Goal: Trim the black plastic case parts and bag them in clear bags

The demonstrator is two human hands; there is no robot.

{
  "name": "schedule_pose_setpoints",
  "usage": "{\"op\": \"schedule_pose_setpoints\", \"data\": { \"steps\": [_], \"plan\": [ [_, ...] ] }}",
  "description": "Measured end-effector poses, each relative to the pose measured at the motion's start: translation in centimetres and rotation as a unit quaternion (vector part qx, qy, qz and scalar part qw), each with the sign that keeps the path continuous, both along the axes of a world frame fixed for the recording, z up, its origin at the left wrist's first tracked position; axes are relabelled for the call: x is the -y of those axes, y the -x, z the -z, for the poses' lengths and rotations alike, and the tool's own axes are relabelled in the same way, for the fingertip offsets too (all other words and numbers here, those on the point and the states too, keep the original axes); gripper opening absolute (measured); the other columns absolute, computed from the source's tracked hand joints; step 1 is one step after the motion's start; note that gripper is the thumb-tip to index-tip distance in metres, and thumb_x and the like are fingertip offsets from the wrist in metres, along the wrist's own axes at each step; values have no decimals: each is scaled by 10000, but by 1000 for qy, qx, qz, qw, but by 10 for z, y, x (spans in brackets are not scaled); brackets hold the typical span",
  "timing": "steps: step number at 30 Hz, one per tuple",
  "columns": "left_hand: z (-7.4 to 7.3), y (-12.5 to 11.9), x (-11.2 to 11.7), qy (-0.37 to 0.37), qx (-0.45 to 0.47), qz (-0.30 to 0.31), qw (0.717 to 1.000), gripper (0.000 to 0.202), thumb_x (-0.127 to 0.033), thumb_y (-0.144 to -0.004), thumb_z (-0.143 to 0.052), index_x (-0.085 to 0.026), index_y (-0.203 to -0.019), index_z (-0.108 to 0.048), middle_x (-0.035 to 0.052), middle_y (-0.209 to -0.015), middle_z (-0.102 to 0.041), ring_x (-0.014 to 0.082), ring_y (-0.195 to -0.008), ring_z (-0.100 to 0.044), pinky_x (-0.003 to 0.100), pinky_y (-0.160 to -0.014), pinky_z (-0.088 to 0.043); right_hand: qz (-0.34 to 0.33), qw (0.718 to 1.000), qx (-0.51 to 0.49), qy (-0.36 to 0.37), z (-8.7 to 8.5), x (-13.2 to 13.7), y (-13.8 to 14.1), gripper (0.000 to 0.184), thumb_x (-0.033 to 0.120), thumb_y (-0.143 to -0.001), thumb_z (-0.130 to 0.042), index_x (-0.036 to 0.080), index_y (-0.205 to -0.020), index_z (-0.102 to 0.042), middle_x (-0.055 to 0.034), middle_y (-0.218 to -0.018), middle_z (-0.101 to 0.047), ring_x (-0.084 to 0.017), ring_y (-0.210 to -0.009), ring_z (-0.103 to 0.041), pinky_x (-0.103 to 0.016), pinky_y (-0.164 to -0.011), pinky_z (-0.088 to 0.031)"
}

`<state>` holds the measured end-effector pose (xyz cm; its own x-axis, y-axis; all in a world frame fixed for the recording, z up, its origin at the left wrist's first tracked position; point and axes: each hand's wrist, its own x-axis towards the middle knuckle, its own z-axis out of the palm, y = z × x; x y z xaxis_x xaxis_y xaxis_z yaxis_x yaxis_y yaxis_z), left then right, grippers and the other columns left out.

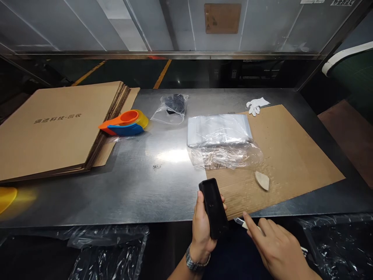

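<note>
My left hand (pixel 201 227) wraps round a black rectangular tray-like part (pixel 214 208), holding it tilted at the table's front edge with its hollow side up. A metal watch is on that wrist. Just to the right, my right hand (pixel 275 245) grips a knife (pixel 241 222) with a short metal blade and a pale handle. The blade points toward the black part and appears apart from it. Most of the handle is hidden under the fingers. Beyond the hands, a pale wedge-shaped piece (pixel 262 181) lies on a flat cardboard sheet (pixel 291 147).
A clear-wrapped stack of plastic bags (pixel 220 130) lies mid-table. Behind it are a white glove (pixel 257 105) and a clear bag with black contents (pixel 175 105). An orange-and-blue tape dispenser (pixel 125 122) sits beside stacked cardboard (pixel 58 128). Black plastic-lined containers (pixel 110 252) stand below the table edge.
</note>
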<state>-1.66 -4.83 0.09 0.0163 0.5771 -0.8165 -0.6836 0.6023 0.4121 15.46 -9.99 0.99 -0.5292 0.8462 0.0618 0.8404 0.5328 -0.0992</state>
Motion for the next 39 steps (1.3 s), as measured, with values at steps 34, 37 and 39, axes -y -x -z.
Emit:
{"op": "schedule_pose_setpoints", "data": {
  "steps": [34,37,39],
  "plan": [
    [6,-10,9,-211,-49,-126,968,525,-595,-802,-382,-248,-1185,-475,45,-790,-610,158,-649,-556,241,-556,-480,100,741,-257,613,-32,-20,21,385,433,-935,-154,208,-782,-427,52,-505,-411,-117,-450,-452,-220,-535,-382],
    [7,-11,10,-222,-67,-135,963,576,-617,-764,-433,-268,-1222,-439,43,-788,-609,167,-672,-546,252,-587,-481,105,744,-255,608,-30,-20,20,383,415,-935,-150,206,-814,-448,60,-486,-380,-120,-451,-437,-229,-565,-390],
    [8,-11,10,-227,-77,-143,960,593,-629,-743,-454,-282,-1224,-434,40,-786,-608,170,-676,-539,256,-591,-479,106,739,-257,614,-28,-20,21,386,418,-937,-157,205,-805,-451,69,-463,-361,-114,-426,-413,-231,-566,-383]
  ]
}}
